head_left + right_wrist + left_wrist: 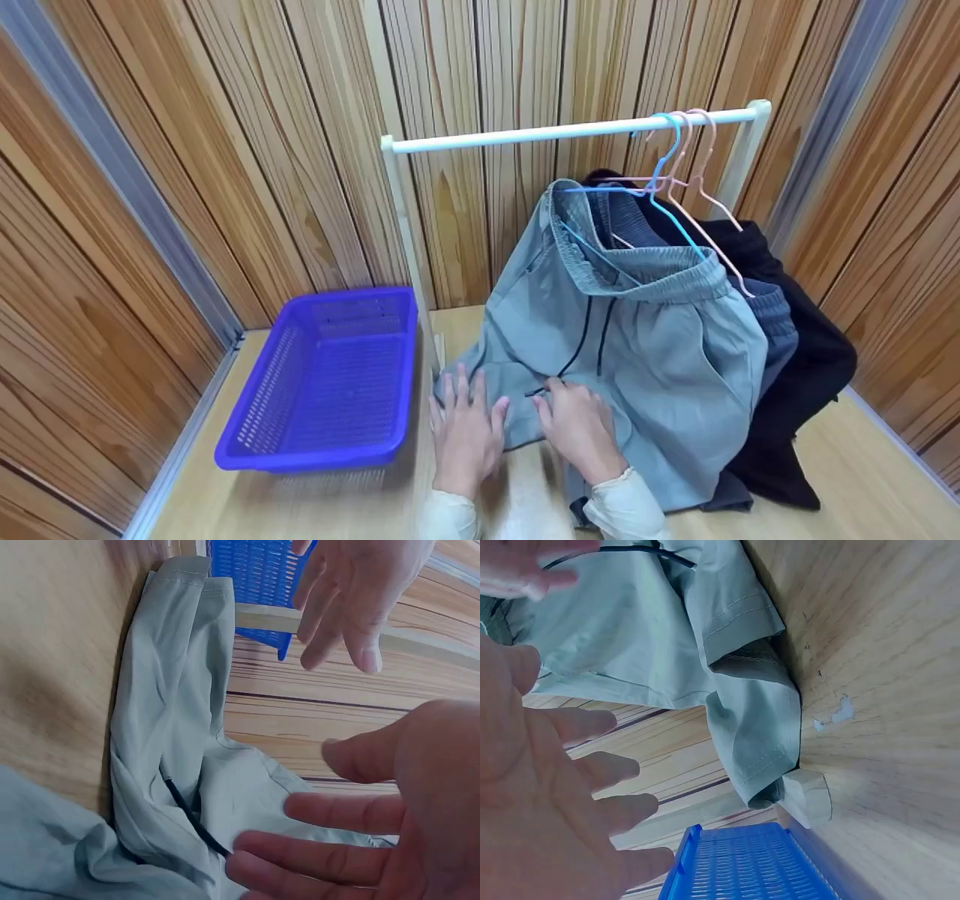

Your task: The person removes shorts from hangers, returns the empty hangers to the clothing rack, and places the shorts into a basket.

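Note:
Grey drawstring pants [660, 352] hang by the elastic waistband from a blue hanger [663, 161], with a lower part draped over the tabletop to the left. My left hand [466, 435], fingers straight and spread, is over that left part near the rack's post; the left wrist view shows its palm [547, 795] holding nothing. Beside it, my right hand [581, 424] is over the front of the pants near the black drawstring [585, 337]. Its fingers [315, 855] are extended and loose in the right wrist view. Whether either hand touches the cloth is hard to tell.
A white rack bar [525, 135] carries the hangers. Behind the grey pants hang dark blue pants [776, 322] and a black garment [817, 367] on pink hangers [705, 150]. A blue-purple plastic basket [352, 382] stands left of the rack. Wood-grain panels enclose the table [360, 510].

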### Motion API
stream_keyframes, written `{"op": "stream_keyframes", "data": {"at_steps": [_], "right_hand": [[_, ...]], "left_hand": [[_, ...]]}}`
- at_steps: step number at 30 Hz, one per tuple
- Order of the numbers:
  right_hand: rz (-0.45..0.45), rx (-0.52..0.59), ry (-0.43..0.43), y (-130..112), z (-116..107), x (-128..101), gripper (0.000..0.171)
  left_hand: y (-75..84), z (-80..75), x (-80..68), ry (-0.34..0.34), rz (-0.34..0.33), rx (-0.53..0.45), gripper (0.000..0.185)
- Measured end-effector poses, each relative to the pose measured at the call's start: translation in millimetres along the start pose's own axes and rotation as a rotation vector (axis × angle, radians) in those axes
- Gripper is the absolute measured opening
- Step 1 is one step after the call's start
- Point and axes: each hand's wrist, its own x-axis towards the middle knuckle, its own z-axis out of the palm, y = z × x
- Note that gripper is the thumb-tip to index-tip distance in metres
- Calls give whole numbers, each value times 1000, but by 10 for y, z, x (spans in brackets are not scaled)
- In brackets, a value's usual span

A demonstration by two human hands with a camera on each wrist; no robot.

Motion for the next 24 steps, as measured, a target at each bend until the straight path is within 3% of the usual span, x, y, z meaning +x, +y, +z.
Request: {"op": "stream_keyframes", "data": {"at_steps": [5, 8, 11, 15, 19, 24], "right_hand": [[43, 47, -63, 31, -126, 53, 17], [40, 92, -5, 58, -236, 78, 13], [-1, 148, 131, 68, -374, 101, 12], [-86, 171, 406, 107, -611, 143, 10], [-100, 170, 636, 203, -899, 162, 9], [-39, 214, 782, 294, -1215, 128, 9]], "left_hand": [[12, -50, 32, 142, 93, 9, 42], [-5, -68, 48, 259, 125, -8, 28], [-46, -102, 82, 404, 124, -62, 18], [-77, -156, 185, 562, 105, -152, 15], [-59, -171, 274, 577, 61, -218, 18], [-47, -195, 325, 583, 30, -231, 20]]}}
